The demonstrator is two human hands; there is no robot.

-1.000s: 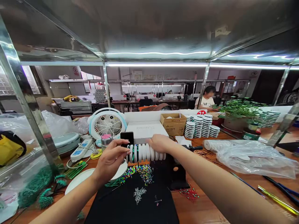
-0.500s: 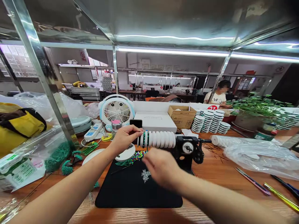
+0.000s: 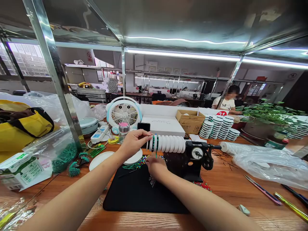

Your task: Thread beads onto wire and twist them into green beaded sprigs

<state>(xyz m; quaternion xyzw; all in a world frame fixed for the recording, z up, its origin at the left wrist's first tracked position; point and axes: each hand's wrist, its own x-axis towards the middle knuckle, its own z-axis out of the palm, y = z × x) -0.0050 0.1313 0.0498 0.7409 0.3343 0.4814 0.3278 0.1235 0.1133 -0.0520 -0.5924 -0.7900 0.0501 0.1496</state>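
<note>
A row of white spools (image 3: 169, 143) sits on the shaft of a black hand-crank winder (image 3: 196, 157). The leftmost spools carry green thread. My left hand (image 3: 133, 142) is closed in a pinch at the left end of the row. Just below the spools, over a black mat (image 3: 137, 192), my right hand (image 3: 155, 165) is curled near a green thread that hangs down; what its fingers hold is hidden. Coloured pins (image 3: 139, 163) lie beside it on the mat.
Stacks of white spools (image 3: 218, 127), a cardboard box (image 3: 190, 121), a white box (image 3: 163, 125) and a small fan (image 3: 124, 112) stand behind. Plastic bags (image 3: 267, 162) lie right, a yellow bag (image 3: 21, 128) left. A person sits at the far bench (image 3: 227, 101). Steel posts (image 3: 57, 77) frame the bench.
My right hand left the top of the spool row, swung down toward me, then settled just under the left spools. My left hand stayed pinched at the row's left end.
</note>
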